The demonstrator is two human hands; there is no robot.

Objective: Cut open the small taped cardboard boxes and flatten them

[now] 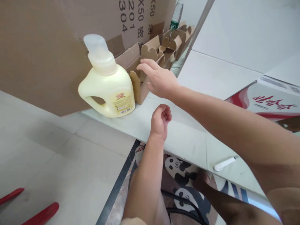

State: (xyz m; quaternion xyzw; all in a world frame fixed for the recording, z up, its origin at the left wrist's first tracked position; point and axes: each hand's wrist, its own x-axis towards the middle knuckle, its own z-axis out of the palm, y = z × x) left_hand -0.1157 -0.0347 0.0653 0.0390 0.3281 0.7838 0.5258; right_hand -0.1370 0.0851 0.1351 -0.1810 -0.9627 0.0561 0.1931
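Note:
My right hand [160, 78] reaches over the open cardboard boxes [150, 47] with its fingers stretched out and apart, holding nothing. Whether a fingertip touches the carton under it I cannot tell. Closer to me, my left hand [161, 120] hovers over the pale ledge with curled fingers, and nothing shows in it. A pale yellow detergent jug [112, 90] with a translucent cap stands upright to the left of both hands, beside the nearest carton.
A large cardboard box [58, 56] rises behind the jug. A plastic bottle with a green label [174, 22] stands at the far cartons. On the ledge [185, 131] lies a white-handled knife [225, 163]. A red-and-white box [269, 97] is at right, a panda mat [185, 175] below.

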